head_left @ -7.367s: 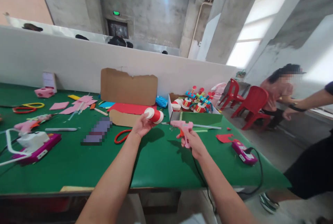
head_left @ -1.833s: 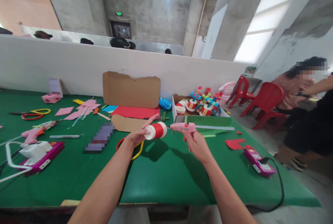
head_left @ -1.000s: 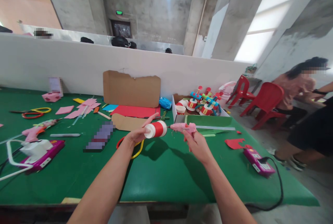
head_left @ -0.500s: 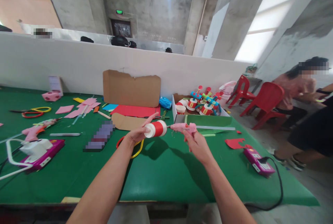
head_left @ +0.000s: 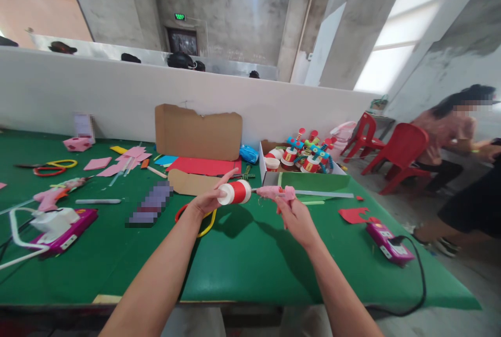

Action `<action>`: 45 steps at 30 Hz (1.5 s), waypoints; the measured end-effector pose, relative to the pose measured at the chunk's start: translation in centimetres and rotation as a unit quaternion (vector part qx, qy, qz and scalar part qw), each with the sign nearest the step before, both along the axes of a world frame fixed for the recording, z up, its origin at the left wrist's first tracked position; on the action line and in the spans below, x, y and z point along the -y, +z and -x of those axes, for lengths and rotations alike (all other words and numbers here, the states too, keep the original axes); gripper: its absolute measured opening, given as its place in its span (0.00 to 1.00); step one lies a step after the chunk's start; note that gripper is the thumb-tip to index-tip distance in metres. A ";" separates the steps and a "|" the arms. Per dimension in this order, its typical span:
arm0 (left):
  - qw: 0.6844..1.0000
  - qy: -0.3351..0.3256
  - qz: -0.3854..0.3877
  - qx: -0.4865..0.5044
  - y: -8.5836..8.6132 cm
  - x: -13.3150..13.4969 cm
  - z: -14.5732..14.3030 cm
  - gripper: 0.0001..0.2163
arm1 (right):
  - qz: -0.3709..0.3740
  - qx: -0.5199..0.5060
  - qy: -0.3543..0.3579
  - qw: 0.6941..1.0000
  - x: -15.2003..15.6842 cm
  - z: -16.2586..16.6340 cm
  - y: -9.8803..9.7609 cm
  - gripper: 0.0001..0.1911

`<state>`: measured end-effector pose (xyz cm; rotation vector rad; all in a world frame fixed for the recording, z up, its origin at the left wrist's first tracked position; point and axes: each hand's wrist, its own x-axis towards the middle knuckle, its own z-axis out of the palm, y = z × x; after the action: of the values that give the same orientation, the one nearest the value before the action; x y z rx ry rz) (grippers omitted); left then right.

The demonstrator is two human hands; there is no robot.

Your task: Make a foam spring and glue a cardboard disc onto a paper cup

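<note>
My left hand (head_left: 209, 199) grips a paper cup (head_left: 238, 192) with a red band round its white body, held sideways above the green table. In my right hand (head_left: 294, 214) is a pink glue gun (head_left: 274, 192), with a long clear glue stick (head_left: 324, 194) out of its back end. The gun's nozzle points left, at or very close to the cup's right end; whether it touches I cannot tell. Below my left hand lie scissors with red and yellow handles (head_left: 207, 227), partly hidden by the hand and wrist.
A box (head_left: 270, 176) of decorated cup figures stands at the back right. Red paper scraps (head_left: 353, 215) and a purple power strip (head_left: 389, 243) lie right. Leftward are another glue gun (head_left: 50, 197), scissors (head_left: 55, 167), pink paper (head_left: 131, 157) and a second power strip (head_left: 74, 232). Cardboard (head_left: 198, 133) leans behind.
My hands, the cup and the glue gun stay nearly still. At the far right, a standing person has shifted slightly.
</note>
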<state>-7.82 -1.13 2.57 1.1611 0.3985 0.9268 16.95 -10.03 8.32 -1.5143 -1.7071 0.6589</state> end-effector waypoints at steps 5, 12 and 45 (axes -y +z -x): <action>1.000 0.005 0.008 0.004 0.1 0.0 0.0 0.48 | -0.002 0.002 -0.003 1.000 0.0 -0.1 -0.2 0.24; 1.000 0.008 0.017 0.014 0.1 0.1 0.0 0.48 | 0.000 0.000 -0.020 1.000 -0.2 0.1 -0.5 0.26; 0.998 0.016 0.047 0.039 -0.1 -0.2 -0.2 0.47 | -0.040 0.018 -0.014 0.999 0.0 0.5 -0.7 0.24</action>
<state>-7.65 -0.92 2.47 1.0329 0.3938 0.9685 16.50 -10.00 7.63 -1.4996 -1.7153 0.5453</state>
